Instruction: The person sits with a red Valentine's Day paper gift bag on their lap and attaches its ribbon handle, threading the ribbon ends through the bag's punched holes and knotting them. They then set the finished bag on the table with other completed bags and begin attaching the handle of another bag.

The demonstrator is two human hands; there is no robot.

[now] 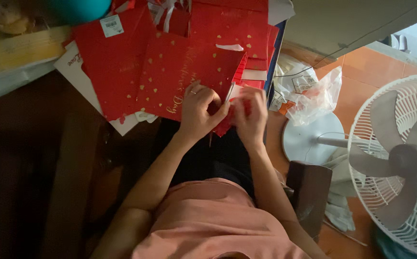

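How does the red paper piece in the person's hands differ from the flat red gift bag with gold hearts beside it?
The red paper piece is small, folded and pinched between the left hand and right hand; the red gift bag is large, lies flat and is touched only at its edge. The bag shows gold hearts; the piece shows none. Both are red.

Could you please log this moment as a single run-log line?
left hand: pinching red paper piece | right hand: pinching same piece | behind: flat red gift bags | right: white fan

Both forearms reach forward, left hand (pixel 198 111) and right hand (pixel 250 115) pinched close together, fingers curled.
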